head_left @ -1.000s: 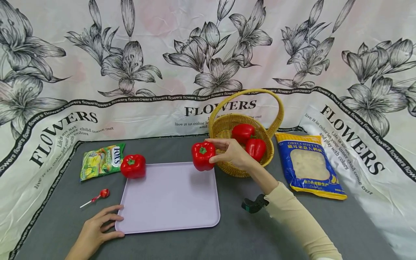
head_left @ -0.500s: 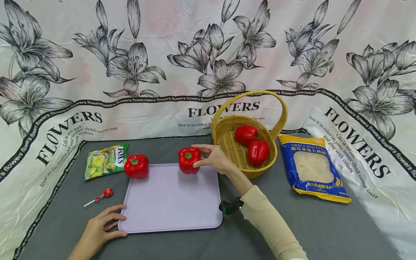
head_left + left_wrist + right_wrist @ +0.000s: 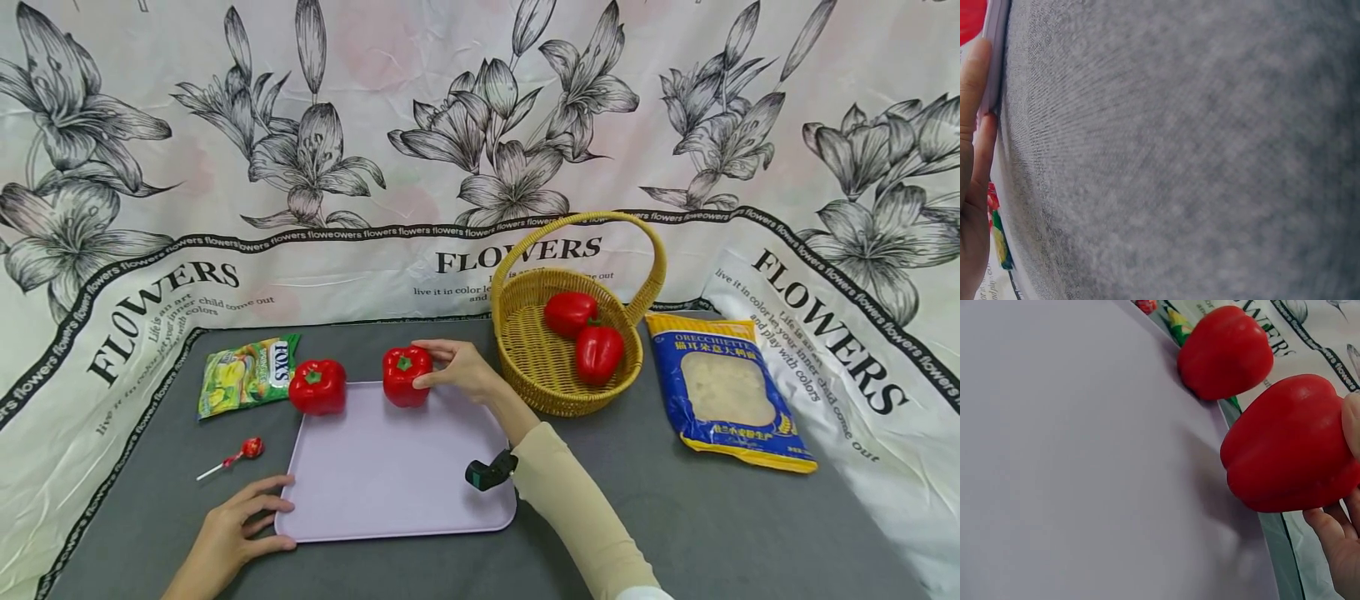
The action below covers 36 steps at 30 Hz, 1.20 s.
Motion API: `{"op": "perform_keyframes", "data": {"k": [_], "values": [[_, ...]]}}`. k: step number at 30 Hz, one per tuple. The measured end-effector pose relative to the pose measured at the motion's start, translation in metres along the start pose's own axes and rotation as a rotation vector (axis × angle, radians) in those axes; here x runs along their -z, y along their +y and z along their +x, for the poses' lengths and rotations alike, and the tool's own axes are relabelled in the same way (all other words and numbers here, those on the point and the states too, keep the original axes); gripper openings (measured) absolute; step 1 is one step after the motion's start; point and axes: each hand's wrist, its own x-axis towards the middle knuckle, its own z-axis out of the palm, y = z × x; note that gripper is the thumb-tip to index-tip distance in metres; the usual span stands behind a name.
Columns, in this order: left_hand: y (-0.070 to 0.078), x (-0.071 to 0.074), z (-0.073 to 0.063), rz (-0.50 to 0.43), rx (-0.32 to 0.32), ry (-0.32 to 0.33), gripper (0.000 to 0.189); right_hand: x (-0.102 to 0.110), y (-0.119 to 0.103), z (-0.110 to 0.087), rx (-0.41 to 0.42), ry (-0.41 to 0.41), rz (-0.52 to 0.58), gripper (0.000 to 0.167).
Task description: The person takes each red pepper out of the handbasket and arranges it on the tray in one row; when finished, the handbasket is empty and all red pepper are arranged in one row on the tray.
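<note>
My right hand (image 3: 461, 371) pinches a red bell pepper (image 3: 405, 379), stem upward, over the back edge of the pale lilac tray (image 3: 397, 475). In the right wrist view this pepper (image 3: 1291, 447) hangs over the tray's edge, casting a shadow on it. Another red bell pepper (image 3: 318, 387) rests at the tray's back left corner. With fingers extended, my left hand (image 3: 228, 537) touches the tray's left side near the front corner. The left wrist view shows that hand (image 3: 972, 144) at the tray's rim, mostly cut off by the frame.
A yellow wicker basket (image 3: 517, 367) with two red bell peppers (image 3: 598, 354) stands behind and right of the tray. Right of it lies a blue and yellow pasta bag (image 3: 731, 392). A green FOX'S candy packet (image 3: 247, 375) and a lollipop (image 3: 251, 448) lie left of the tray.
My right hand has carried the bell pepper leftward from beside the basket to over the tray's back edge. My left hand has stayed at the tray's side.
</note>
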Motion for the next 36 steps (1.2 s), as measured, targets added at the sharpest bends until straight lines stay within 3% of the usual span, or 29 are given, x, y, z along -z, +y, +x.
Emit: {"op": "perform_keyframes", "data": {"k": [20, 27, 36], "values": [[-0.002, -0.002, 0.001, 0.003, -0.030, 0.000, 0.041, -0.039, 0.002, 0.021, 0.016, -0.065, 0.023, 0.058], [-0.003, -0.001, 0.001, 0.000, -0.043, 0.018, 0.042, -0.044, 0.000, 0.025, 0.028, -0.093, 0.033, 0.062], [0.000, 0.000, 0.001, 0.026, -0.012, 0.007, 0.041, -0.047, 0.001, 0.025, 0.029, -0.100, 0.069, 0.063]]}}
